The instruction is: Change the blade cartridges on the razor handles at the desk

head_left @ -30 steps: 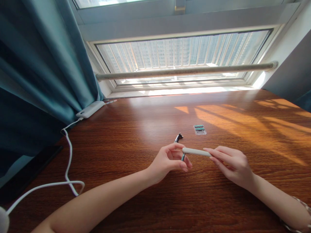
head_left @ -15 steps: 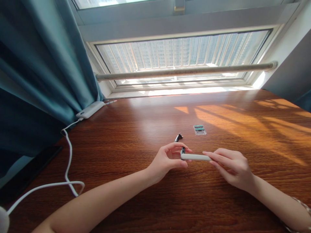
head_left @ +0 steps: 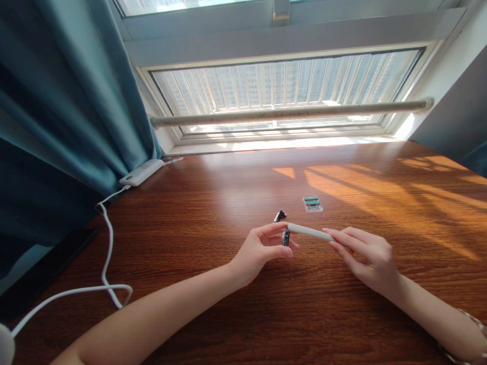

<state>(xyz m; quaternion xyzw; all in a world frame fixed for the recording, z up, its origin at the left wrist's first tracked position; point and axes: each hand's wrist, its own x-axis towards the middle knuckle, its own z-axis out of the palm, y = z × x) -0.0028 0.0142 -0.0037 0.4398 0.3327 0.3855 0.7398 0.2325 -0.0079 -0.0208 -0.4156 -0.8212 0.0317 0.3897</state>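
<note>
White razor handle (head_left: 309,232) held level above tabletop (head_left: 213,203), pinched by right hand (head_left: 365,256) at its right end | small dark blade cartridge (head_left: 285,236) gripped between left hand (head_left: 262,249) thumb and fingers, at handle's left tip | dark metal part (head_left: 279,216) just behind | cartridge pack (head_left: 313,203) beyond, apart | white power bank (head_left: 141,171) by curtain (head_left: 64,101).

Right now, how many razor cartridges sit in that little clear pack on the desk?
2 show, both teal-topped, side by side in the clear pack on the wooden desk, beyond the right hand. More may be hidden underneath; too small to tell.
</note>
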